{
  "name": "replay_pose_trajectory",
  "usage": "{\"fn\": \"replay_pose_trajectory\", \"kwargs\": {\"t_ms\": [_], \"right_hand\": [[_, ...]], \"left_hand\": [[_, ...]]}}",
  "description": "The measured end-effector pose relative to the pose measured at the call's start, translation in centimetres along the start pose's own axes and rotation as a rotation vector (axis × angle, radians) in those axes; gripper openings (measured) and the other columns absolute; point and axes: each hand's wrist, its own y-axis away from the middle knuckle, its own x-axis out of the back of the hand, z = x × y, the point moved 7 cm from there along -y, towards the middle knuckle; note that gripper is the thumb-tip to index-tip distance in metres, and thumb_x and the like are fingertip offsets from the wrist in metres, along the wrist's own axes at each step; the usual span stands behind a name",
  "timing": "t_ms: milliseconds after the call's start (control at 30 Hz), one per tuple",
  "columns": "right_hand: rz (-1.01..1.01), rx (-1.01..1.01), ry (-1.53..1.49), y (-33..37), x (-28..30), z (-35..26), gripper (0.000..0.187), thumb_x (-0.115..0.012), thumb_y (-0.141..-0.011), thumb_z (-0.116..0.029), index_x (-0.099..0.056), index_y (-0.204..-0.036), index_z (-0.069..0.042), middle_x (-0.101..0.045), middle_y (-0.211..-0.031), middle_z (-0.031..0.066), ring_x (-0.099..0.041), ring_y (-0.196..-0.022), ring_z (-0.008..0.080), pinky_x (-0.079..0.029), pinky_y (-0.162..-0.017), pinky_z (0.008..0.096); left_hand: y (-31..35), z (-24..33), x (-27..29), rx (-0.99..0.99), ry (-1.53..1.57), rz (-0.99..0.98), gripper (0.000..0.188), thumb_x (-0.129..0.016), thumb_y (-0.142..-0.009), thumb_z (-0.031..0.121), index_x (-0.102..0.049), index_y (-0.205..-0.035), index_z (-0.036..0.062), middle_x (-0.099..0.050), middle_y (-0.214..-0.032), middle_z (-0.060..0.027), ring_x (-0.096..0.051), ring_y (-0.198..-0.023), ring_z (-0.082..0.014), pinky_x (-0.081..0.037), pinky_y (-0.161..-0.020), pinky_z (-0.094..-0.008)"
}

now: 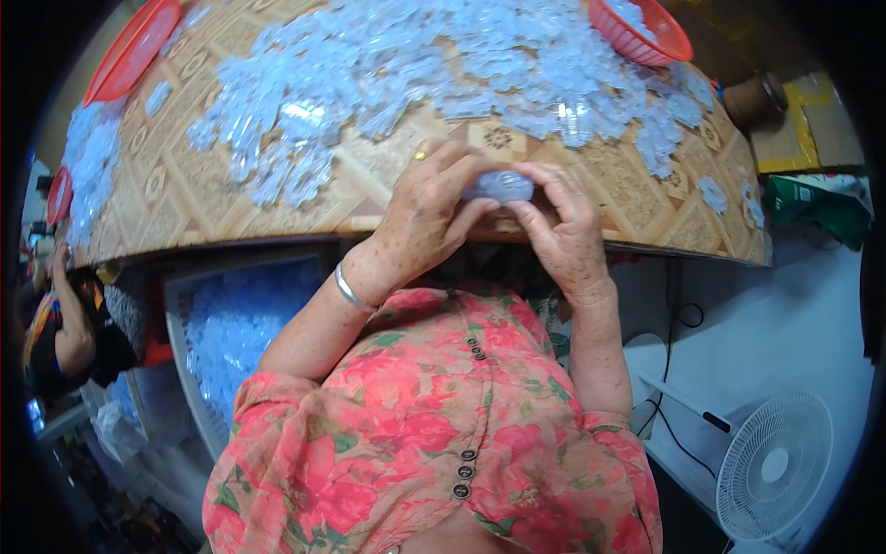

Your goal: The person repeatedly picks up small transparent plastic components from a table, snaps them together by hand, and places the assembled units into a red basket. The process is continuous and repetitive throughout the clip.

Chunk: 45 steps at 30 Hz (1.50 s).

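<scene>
Between my two hands, just above the table's near edge, is a small oval piece of clear bluish plastic. My left hand pinches its left end between thumb and fingers; a ring and a bracelet show on that side. At the other end, the thumb and fingers of my right hand close on the same piece. Fingers cover both of its ends, so its exact kind does not show. Beyond my hands, many similar clear plastic pieces lie spread in a loose layer over the patterned table.
Red plastic baskets stand at the back left and back right. A white crate of clear pieces sits below the table at left. Another person's arm is at far left. A white fan stands lower right, near a carton.
</scene>
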Motion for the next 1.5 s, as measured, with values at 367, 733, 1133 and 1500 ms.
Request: {"fn": "replay_pose_trajectory", "kwargs": {"t_ms": [367,733,1133,1500], "right_hand": [[0.0,0.082,0.006,-0.9,0.4,-0.1,0.031,-0.074,-0.08,-0.01,-0.067,-0.11,-0.003,-0.067,-0.101,0.0117,-0.062,-0.095,0.0327,-0.048,-0.087,0.042],[0.306,-0.065,0.559,-10.3,10.6,11.0,0.022,-0.059,-0.094,-0.017,-0.073,-0.109,-0.007,-0.071,-0.108,0.0143,-0.065,-0.102,0.0336,-0.051,-0.09,0.0428],[-0.016,-0.482,0.86,-17.2,9.2,16.6,0.036,-0.068,-0.087,-0.042,-0.074,-0.117,-0.023,-0.073,-0.115,0.0103,-0.067,-0.11,0.0302,-0.052,-0.094,0.0448],[-0.133,-0.284,0.83,-6.2,11.5,4.8,0.017,-0.063,-0.089,-0.012,-0.065,-0.101,-0.001,-0.07,-0.091,0.0209,-0.07,-0.089,0.0381,-0.054,-0.078,0.0487]], "left_hand": [[0.1,-0.1,-0.7,0.066,-0.077,-0.008,0.033,-0.073,-0.078,0.005,-0.061,-0.108,0.0018,-0.055,-0.096,-0.0177,-0.052,-0.093,-0.0395,-0.044,-0.081,-0.048],[-0.1,-0.1,-0.5,0.062,-0.095,0.013,0.035,-0.073,-0.078,0.006,-0.061,-0.111,0.0031,-0.059,-0.102,-0.0161,-0.056,-0.097,-0.0385,-0.046,-0.083,-0.0458],[0.0,-0.4,-0.4,0.084,-0.048,0.025,0.035,-0.075,-0.078,0.006,-0.061,-0.11,0.0027,-0.061,-0.102,-0.015,-0.058,-0.097,-0.0392,-0.047,-0.082,-0.0463],[0.0,-0.3,-0.5,0.036,-0.053,0.043,0.035,-0.075,-0.077,0.006,-0.062,-0.109,0.0025,-0.062,-0.101,-0.0152,-0.058,-0.096,-0.0382,-0.047,-0.083,-0.0455]]}}
